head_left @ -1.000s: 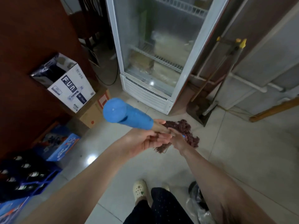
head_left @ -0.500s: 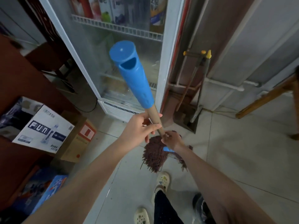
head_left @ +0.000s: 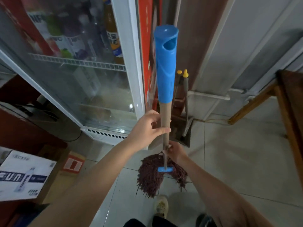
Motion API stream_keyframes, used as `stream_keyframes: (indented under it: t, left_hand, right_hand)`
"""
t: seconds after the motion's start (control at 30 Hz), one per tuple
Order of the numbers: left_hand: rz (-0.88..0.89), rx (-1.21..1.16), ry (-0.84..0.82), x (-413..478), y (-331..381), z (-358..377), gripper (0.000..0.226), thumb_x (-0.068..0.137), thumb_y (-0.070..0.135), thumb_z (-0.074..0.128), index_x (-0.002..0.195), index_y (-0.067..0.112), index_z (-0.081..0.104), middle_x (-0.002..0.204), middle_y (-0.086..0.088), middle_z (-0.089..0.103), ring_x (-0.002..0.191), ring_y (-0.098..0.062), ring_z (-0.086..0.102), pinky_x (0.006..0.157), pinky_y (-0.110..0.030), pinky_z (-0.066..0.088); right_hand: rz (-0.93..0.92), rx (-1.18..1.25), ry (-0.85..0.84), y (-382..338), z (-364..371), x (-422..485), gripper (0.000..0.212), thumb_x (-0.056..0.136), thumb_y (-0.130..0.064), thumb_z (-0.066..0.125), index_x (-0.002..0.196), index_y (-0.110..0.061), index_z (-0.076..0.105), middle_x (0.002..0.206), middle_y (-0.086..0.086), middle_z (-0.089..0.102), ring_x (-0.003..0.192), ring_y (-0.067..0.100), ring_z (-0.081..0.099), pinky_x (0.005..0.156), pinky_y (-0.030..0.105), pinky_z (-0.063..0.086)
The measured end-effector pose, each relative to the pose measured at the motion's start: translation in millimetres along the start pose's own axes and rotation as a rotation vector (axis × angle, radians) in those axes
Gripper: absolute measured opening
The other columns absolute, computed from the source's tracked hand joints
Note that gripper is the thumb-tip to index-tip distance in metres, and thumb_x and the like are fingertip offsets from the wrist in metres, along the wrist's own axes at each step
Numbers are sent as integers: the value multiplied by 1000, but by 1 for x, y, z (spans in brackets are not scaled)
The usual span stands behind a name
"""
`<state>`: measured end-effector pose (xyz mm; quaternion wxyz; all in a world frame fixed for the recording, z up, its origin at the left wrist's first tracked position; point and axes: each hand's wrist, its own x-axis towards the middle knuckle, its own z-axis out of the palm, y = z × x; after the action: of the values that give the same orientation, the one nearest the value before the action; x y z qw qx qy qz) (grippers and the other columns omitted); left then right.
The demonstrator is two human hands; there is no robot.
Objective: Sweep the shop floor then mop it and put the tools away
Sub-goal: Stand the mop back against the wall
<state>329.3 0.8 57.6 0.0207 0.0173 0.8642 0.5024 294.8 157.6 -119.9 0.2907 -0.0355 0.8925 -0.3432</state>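
Observation:
I hold a mop nearly upright in front of me. Its blue plastic grip (head_left: 165,66) tops a brown wooden handle (head_left: 165,118). The dark maroon string mop head (head_left: 150,176) with a blue clamp (head_left: 165,169) hangs just above the tiled floor (head_left: 237,161). My left hand (head_left: 147,128) grips the handle below the blue grip. My right hand (head_left: 176,151) grips it lower down, just above the mop head. A broom and dustpan with yellow-tipped handles (head_left: 184,102) lean in the corner behind the mop.
A glass-door drinks fridge (head_left: 85,76) stands to the left. Cardboard boxes (head_left: 24,177) sit on the floor at the lower left. A wooden table or frame (head_left: 285,108) is at the right. My foot in a pale clog (head_left: 161,207) is below the mop head.
The mop has swung from pointing at me to nearly upright, and its head has dropped toward the floor. My view has moved closer to the fridge and corner.

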Motion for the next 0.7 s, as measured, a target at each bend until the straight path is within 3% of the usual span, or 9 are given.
stream_keyframes:
  t: [0.13, 0.27, 0.4, 0.57, 0.7]
  left_hand:
    - [46, -37, -33, 22, 3, 12, 22, 78, 27, 72, 99, 24, 67, 95, 9, 58, 82, -6, 54, 81, -24, 45]
    - [9, -145, -63, 40, 7, 17, 18, 82, 21, 69, 99, 25, 66, 75, 21, 62, 71, 7, 55, 69, -10, 39]
    - [19, -236, -125, 52, 12, 19, 20, 81, 19, 69, 97, 30, 64, 93, 15, 68, 93, -1, 64, 87, -19, 49]
    - [39, -338, -126, 51, 20, 21, 22, 84, 11, 66, 98, 28, 62, 95, 7, 68, 91, -6, 65, 83, -16, 49]
    - [62, -366, -127, 54, 32, 19, 21, 86, 8, 63, 104, 20, 61, 94, 5, 66, 89, -2, 64, 79, -11, 48]
  right_hand:
    - [0, 61, 32, 7, -11, 3, 15, 87, -18, 61, 101, -21, 65, 91, 4, 67, 80, 16, 61, 65, 25, 45]
    - [46, 98, 56, 7, -17, 12, 12, 89, -23, 60, 100, -28, 61, 93, 1, 69, 83, 18, 66, 71, 32, 51]
    - [77, 161, 105, 4, -21, 11, 28, 91, -22, 58, 118, -18, 62, 91, -1, 66, 78, 15, 61, 60, 24, 44]
    - [82, 191, 128, -3, -22, 6, 13, 90, -19, 58, 100, -26, 57, 89, 3, 68, 81, 22, 65, 73, 34, 51]
    - [72, 213, 188, -9, -27, -1, 12, 90, -18, 58, 101, -21, 62, 91, 3, 69, 84, 22, 66, 76, 36, 52]
